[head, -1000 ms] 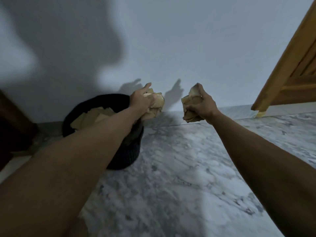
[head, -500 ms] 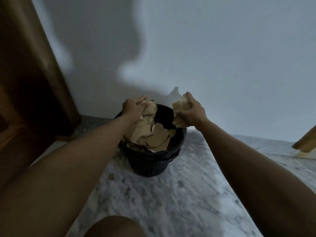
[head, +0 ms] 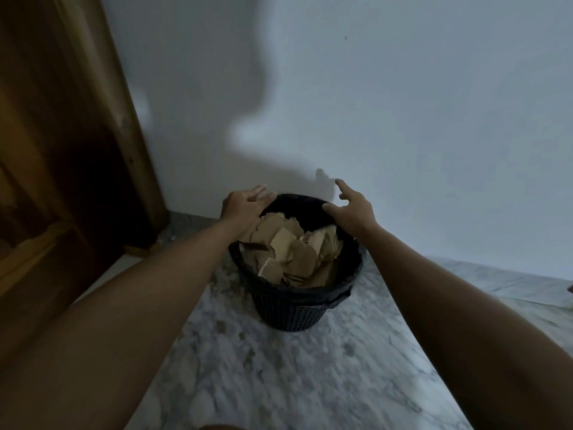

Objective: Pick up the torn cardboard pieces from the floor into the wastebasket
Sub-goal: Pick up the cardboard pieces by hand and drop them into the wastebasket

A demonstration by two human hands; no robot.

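A person reaches both bare arms over a black wastebasket (head: 297, 308) standing on a grey-veined marble floor (head: 279, 383), close to a pale wall (head: 403, 103) and beside a dark wooden door frame (head: 102, 125). The left hand (head: 245, 203) hovers at the basket's far left rim, fingers stretched out flat and holding nothing. The right hand (head: 352, 209) is above the far right rim, its fingers spread and loosely bent, index finger pointing up toward the wall, and it too is empty. Whether either hand actually touches the rim is hard to judge in the dim light. The torn cardboard pieces (head: 294, 252) lie heaped inside the wastebasket, brown scraps overlapping at odd angles and filling it nearly to the brim. The basket's lower wall shows a fine ribbed weave, and a dark liner appears folded over its edge. Shadows of the person's head and hands fall across the wall behind the basket.
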